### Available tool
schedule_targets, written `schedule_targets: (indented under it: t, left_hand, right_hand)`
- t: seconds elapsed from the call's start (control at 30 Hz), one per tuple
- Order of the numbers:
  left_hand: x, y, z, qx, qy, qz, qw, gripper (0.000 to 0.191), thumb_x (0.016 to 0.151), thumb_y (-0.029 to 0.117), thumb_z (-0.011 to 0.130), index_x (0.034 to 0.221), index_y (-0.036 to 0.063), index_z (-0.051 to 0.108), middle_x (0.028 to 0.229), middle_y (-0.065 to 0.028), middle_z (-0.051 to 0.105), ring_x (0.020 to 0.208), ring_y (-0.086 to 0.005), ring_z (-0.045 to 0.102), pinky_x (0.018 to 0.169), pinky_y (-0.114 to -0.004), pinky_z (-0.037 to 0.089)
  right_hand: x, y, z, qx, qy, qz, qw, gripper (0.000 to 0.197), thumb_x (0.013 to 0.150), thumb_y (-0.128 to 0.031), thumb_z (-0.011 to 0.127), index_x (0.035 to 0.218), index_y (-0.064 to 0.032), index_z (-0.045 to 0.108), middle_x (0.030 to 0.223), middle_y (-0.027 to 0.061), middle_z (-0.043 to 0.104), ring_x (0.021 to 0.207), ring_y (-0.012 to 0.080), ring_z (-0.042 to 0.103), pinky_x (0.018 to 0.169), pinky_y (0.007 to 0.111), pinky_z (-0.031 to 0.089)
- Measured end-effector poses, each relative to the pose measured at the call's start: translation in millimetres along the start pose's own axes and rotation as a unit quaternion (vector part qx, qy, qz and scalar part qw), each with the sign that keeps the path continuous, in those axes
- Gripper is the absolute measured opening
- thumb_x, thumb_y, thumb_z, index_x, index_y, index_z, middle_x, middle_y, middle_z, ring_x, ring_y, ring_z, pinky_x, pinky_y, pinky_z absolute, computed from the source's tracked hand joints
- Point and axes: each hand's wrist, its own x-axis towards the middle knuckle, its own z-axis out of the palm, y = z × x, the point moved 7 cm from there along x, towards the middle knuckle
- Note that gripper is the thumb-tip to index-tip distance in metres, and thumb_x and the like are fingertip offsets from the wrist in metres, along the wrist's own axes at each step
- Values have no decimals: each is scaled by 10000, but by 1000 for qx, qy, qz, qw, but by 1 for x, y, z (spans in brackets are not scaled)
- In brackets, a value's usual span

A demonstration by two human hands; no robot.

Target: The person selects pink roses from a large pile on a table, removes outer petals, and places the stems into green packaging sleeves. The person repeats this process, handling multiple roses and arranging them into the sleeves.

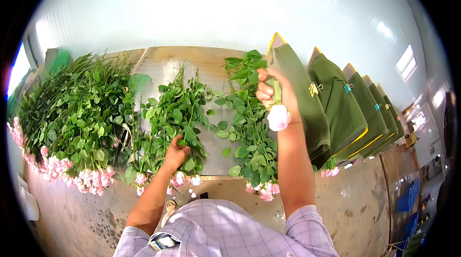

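Note:
My right hand (pixel 275 89) is raised over the right side of the metal-topped table (pixel 214 149), closed around the stem of a pale pink rose (pixel 278 117). The bloom hangs below the fist, and leaves stick out above it. Under that forearm lies a bunch of pink roses (pixel 257 141), heads over the near edge. My left hand (pixel 177 153) rests at the leaves of the middle bunch of roses (pixel 180 109), thumb and forefinger apart; it is unclear whether it grips a stem. A much larger heap of pink roses (pixel 79 113) fills the table's left side.
Several green fabric-covered dividers (pixel 335 113) with yellow edging and binder clips (pixel 315 89) stand in a row at the right. More rose heads (pixel 329 172) show beneath them. A pale wall (pixel 201 12) rises behind the table. Blue buckets (pixel 407 195) stand far right.

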Motion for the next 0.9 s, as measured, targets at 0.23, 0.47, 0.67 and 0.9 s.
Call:
schedule_targets:
  t: [0.23, 0.47, 0.67, 0.9]
  left_hand:
    - [-20, 61, -45, -170, 1, -17, 985, 565, 821, 84, 604, 1328, 109, 356, 1029, -104, 552, 615, -204, 582, 465, -303, 454]
    - [-27, 9, -52, -42, 59, -41, 997, 521, 810, 102, 596, 1290, 102, 395, 1033, -82, 526, 880, -207, 567, 587, -332, 536]
    - [-34, 56, 16, -35, -63, 90, 993, 361, 861, 165, 574, 1189, 44, 484, 912, -77, 618, 756, -202, 621, 604, -302, 503]
    - [-20, 2, 6, 505, -61, -16, 861, 511, 784, 411, 641, 1057, -1, 511, 940, -201, 644, 886, -346, 635, 755, -417, 504]
  right_hand:
    - [-72, 25, -52, -580, 62, -48, 811, 307, 874, -176, 456, 1048, 56, 559, 761, 83, 638, 734, 160, 598, 725, 289, 455]
    - [-98, 111, -59, -852, 142, -156, 480, 380, 860, -217, 539, 1148, 31, 522, 997, 213, 601, 913, 380, 578, 827, 445, 453]
    - [-21, 268, -32, -297, 53, 113, 947, 385, 909, -348, 555, 1095, -11, 572, 872, 82, 618, 757, 171, 599, 604, 304, 476]
    - [-1, 250, -16, -153, 133, 80, 976, 283, 906, -207, 549, 1121, -24, 570, 789, 67, 619, 538, 99, 509, 469, 227, 426]
